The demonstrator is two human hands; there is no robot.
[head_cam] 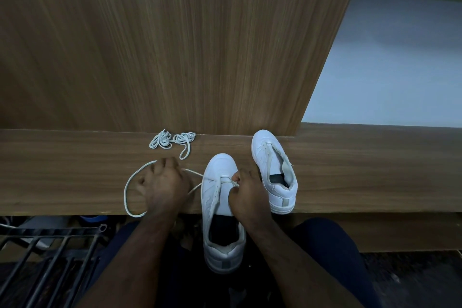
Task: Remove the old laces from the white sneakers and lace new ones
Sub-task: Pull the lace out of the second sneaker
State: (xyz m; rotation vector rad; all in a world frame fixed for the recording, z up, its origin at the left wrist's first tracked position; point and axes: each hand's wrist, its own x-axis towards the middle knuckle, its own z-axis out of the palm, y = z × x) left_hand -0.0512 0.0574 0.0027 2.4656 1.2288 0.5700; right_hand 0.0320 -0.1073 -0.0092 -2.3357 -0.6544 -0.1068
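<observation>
Your left hand [163, 180] curls its fingers around a white lace [130, 182], which loops out to the left over the wooden ledge [75, 177] and runs right to the nearer sneaker [220, 207]. Your right hand [247, 192] pinches the other end of that lace at the front eyelets. This sneaker lies toe away from you, its heel hanging past the ledge edge above your lap. The second sneaker [273, 170] rests just to the right, unlaced, entirely on the ledge. A bundle of loose laces [172, 141] lies behind your left hand against the wooden panel [175, 45].
</observation>
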